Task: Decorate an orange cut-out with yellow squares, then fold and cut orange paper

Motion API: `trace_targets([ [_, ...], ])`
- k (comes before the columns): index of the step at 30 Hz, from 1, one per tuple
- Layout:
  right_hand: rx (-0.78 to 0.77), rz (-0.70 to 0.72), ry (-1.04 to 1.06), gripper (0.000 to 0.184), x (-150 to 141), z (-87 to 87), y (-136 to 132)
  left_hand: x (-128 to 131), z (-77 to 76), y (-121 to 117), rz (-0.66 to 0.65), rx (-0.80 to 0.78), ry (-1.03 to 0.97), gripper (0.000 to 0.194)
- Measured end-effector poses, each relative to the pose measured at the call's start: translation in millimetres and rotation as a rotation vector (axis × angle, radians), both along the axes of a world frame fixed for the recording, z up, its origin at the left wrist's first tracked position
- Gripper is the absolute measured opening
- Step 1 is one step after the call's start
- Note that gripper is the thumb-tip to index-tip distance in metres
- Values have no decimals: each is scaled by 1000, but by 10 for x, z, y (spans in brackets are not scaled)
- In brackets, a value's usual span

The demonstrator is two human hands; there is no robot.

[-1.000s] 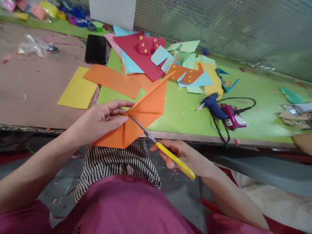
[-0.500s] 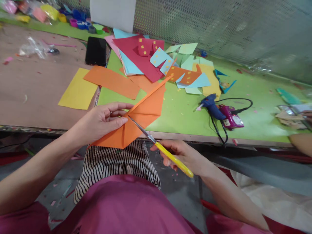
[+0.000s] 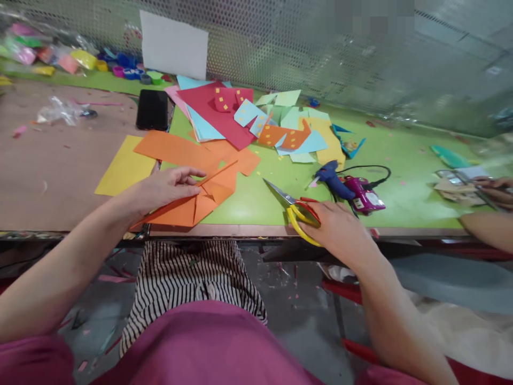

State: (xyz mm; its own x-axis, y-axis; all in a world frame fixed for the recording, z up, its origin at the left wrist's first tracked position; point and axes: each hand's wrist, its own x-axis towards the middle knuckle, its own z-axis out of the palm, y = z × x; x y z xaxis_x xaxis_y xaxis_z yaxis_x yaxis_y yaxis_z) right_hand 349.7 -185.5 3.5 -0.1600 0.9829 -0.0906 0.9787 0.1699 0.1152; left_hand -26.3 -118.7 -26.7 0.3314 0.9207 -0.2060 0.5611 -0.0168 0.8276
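Observation:
My left hand (image 3: 172, 187) pinches a folded sheet of orange paper (image 3: 216, 192) near the table's front edge. Creases run across the sheet, and a narrow folded strip sticks up along its upper side. To the right, my right hand (image 3: 340, 227) has its fingers on the red and yellow handles of a pair of scissors (image 3: 298, 211). The scissors lie low over the green tabletop, blades together and pointing up to the left, apart from the paper. Behind my left hand is a flat orange strip (image 3: 172, 149), partly over a yellow sheet (image 3: 124, 166).
A blue glue gun (image 3: 332, 179) with a black cord rests beside a purple power block (image 3: 366, 195). Coloured paper pieces (image 3: 240, 125) are heaped at the back. A black phone (image 3: 152, 109) lies left of them. At the far right, another person's hand (image 3: 497, 190) works.
The scissors have left the orange paper and moved right, down to the tabletop, with my right hand. My left hand has lowered the paper onto the table edge. The view has tilted up.

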Motion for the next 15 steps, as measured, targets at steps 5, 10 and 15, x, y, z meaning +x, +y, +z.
trace_targets([
  [5,-61,5,-62,37,-106,169,75,53,-6,-13,-11,80,58,53],
  [10,90,11,23,23,-274,207,170,113,57,-123,-46,235,272,59],
  [15,267,561,218,25,-838,-142,101,95,4,-234,-103,415,366,51],
])
